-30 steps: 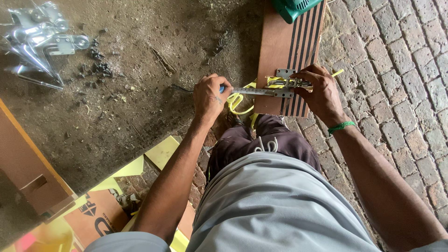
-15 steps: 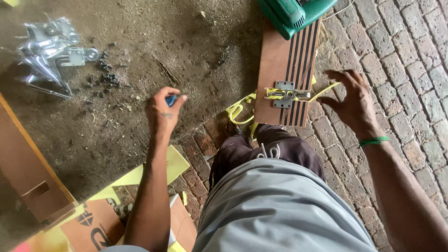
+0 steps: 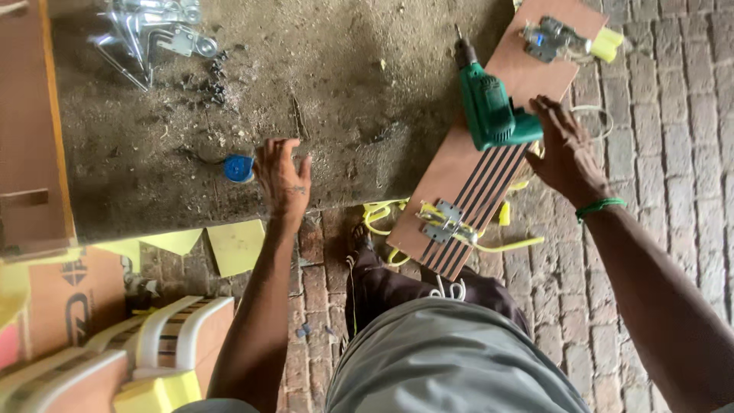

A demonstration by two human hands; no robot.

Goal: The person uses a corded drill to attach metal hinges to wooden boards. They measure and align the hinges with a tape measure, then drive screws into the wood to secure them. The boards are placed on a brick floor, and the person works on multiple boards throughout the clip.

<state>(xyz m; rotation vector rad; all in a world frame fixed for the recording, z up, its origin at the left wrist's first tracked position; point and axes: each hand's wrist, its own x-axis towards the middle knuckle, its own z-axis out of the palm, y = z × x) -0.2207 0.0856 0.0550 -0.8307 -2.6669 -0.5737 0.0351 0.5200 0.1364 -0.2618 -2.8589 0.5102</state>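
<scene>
Green drill (image 3: 493,107) lies on wooden board (image 3: 527,73), bit pointing up-frame, away from person, long axis tilted slightly left. Right hand (image 3: 566,149) open, fingers spread, touching drill's rear end; not clamped. Left hand (image 3: 283,176) open, fingers apart, hovering over dirt ground (image 3: 344,92), just beside small blue round object (image 3: 239,168), kind hard to make out. Board's long axis runs diagonal, lower-left to upper-right; metal hinge (image 3: 443,223) near lower end. Metal brackets (image 3: 153,30) top left, partly cut off. Cardboard box (image 3: 69,294) with dark print lower left, cut by edge.
</scene>
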